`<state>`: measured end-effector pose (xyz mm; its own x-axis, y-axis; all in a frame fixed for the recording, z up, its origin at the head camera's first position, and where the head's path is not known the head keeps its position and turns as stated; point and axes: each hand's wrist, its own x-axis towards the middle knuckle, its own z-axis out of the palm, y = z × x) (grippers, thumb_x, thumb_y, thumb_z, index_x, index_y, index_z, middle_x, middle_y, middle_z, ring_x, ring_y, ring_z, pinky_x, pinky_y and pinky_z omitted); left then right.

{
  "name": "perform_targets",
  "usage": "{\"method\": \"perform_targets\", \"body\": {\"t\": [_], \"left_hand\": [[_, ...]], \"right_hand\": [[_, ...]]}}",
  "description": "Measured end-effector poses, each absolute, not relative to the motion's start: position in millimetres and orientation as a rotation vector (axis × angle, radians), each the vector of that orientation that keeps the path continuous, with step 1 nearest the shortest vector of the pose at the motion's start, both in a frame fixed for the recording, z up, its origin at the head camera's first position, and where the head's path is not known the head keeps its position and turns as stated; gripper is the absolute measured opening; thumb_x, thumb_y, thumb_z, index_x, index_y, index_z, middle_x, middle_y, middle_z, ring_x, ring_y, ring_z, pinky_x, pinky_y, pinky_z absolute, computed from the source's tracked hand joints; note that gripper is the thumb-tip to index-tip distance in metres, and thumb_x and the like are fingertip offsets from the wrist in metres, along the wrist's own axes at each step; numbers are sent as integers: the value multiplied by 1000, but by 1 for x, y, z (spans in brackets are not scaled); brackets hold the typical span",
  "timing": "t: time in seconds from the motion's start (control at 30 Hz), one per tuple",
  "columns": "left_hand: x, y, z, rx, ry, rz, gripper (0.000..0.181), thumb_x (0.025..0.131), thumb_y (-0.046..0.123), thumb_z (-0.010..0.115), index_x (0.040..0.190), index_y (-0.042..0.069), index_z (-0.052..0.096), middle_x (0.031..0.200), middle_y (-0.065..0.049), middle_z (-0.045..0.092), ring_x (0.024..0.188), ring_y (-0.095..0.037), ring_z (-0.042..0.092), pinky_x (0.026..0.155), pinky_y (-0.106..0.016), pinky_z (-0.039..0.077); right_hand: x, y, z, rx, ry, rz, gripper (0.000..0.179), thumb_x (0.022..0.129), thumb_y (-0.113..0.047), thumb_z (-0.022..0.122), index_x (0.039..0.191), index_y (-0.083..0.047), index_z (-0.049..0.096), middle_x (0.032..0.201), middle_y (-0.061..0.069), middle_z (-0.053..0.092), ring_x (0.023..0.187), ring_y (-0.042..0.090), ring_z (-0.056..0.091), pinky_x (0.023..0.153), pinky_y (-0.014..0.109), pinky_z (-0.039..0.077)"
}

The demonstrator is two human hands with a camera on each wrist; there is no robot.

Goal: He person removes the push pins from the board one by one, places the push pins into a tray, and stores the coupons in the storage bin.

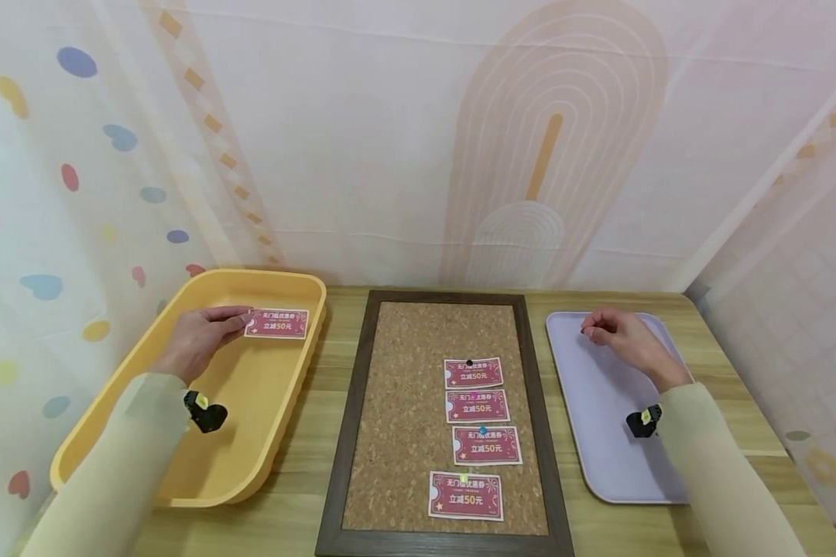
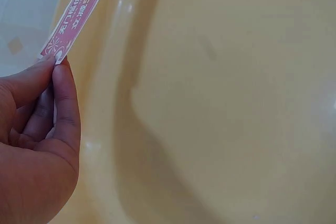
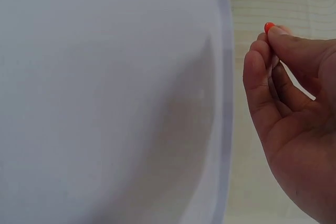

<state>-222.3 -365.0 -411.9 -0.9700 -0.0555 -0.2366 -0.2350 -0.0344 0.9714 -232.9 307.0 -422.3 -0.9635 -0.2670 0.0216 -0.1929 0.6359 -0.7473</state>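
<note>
My left hand (image 1: pixel 200 339) pinches a pink paper coupon (image 1: pixel 276 324) by its left end, above the yellow tray (image 1: pixel 240 394). In the left wrist view the coupon (image 2: pixel 79 14) slants up from between thumb and fingertips. Over the lilac tray (image 1: pixel 599 402) in the head view is my right hand (image 1: pixel 627 346). Its thumb and fingers pinch a small red push pin (image 3: pixel 269 27), of which only the rounded head shows. Between the trays lies a framed corkboard (image 1: pixel 400 410). Several matching coupons (image 1: pixel 465 496) hang in a column on its right half, each with a pin.
The pins on the board differ in colour: a black pin (image 1: pixel 470 362), a blue pin (image 1: pixel 483 430) and a yellow pin (image 1: pixel 464 478) are visible. Under everything is a wooden table (image 1: pixel 320 418). A patterned curtain (image 1: pixel 376 155) stands behind it.
</note>
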Motion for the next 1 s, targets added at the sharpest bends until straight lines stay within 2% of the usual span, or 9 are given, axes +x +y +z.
{"method": "perform_targets", "body": {"t": [0.07,0.13,0.2,0.3,0.4,0.6,0.83,1.0], "left_hand": [[-225,-365,-415,-326,2109,2126,24,99,1,66,95,17,83,89,9,74,84,-3,71,80,-20,57],[-227,-367,-419,-323,2145,2084,20,100,2,66,100,14,83,90,11,74,84,-1,70,80,-19,57],[-229,-370,-424,-311,2195,2031,18,100,4,66,111,6,80,90,13,73,85,1,69,79,-18,57],[-229,-376,-432,-305,2312,1903,28,102,6,65,125,-8,70,88,18,70,84,4,65,77,-16,56],[-229,-382,-437,-318,2390,1814,35,103,8,64,130,-15,63,87,20,67,82,6,63,75,-15,56],[-228,-388,-442,-359,2366,1817,31,103,6,62,126,-15,66,84,18,68,79,4,66,73,-17,57],[-226,-389,-444,-383,2475,1675,43,105,6,57,136,-23,49,84,17,66,77,4,64,71,-18,57],[-231,-387,-441,-371,2609,1525,38,104,4,59,131,-22,55,83,12,68,73,3,63,68,-17,56]], "right_hand": [[-235,308,-424,-387,2753,-1239,10,103,2,57,107,7,65,98,18,68,84,14,58,73,26,49],[-236,310,-425,-379,2747,-1237,10,103,2,57,107,7,65,97,17,68,83,13,57,72,25,48],[-238,311,-426,-378,2743,-1232,10,103,2,58,106,7,66,96,16,67,82,13,56,72,24,47],[-240,313,-431,-410,2733,-1218,9,102,2,60,105,7,67,96,14,67,83,11,54,72,23,46],[-243,313,-436,-458,2733,-1215,8,100,2,62,103,6,68,97,15,68,84,10,54,75,22,45],[-246,312,-442,-435,2755,-1186,6,99,0,66,99,5,69,94,13,68,84,11,55,74,21,46],[-247,306,-441,-354,2758,-1107,6,99,-1,64,99,3,70,96,11,68,87,17,56,75,24,47],[-249,304,-436,-332,2781,-1034,8,99,-1,64,100,1,72,99,11,70,91,20,58,80,32,48]]}}
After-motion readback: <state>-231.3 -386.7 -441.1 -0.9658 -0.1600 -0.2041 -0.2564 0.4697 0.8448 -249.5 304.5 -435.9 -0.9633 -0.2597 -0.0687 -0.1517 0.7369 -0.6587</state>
